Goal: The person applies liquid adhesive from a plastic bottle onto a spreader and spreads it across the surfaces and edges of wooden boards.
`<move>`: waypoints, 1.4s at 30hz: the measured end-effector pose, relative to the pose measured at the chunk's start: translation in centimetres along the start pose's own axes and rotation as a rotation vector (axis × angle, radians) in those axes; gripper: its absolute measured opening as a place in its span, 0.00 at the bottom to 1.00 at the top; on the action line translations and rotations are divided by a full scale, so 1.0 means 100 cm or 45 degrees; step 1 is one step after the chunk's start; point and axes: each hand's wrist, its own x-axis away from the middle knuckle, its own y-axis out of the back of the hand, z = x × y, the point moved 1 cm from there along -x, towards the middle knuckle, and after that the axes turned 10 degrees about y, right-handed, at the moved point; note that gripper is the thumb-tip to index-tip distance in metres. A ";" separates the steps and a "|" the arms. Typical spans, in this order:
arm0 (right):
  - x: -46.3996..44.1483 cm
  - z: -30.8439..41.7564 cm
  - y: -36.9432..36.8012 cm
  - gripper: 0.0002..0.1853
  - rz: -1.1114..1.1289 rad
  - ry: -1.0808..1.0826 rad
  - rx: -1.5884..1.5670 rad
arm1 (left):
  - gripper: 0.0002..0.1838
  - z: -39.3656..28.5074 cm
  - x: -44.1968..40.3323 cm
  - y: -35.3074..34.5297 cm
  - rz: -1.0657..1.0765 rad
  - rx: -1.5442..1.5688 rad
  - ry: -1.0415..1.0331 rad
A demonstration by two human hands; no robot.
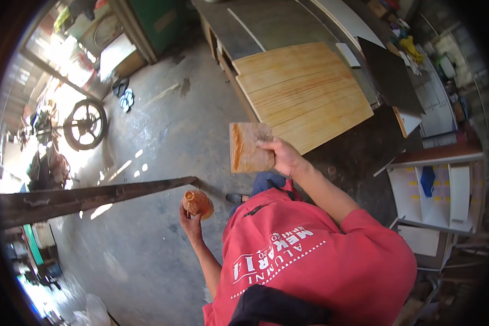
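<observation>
My left hand (190,225) is wrapped round an orange-brown bottle (198,203) with an open neck, its outside smeared with what looks like dried glue. The bottle is held over the floor, its mouth tipped toward the camera. In my right hand (283,156) is a flat, squarish board (250,146), gripped by its right edge with the thumb on top. A thick orange streak runs along the board's left side. Beyond that board lies a large wood-grain panel (309,92) on the workbench; its surface shows yellowish streaks.
The dark workbench (244,32) extends to the back, with a dark panel (388,81) leaning at right. A white shelf unit (437,195) stands right. A long dark beam (103,198) crosses at left, near a wheel (86,124) and sandals (126,99) on the concrete floor (146,261).
</observation>
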 end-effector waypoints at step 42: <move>0.230 0.233 0.414 0.18 -1.033 1.001 1.751 | 0.44 -0.088 0.175 -0.553 1.229 -0.628 -0.257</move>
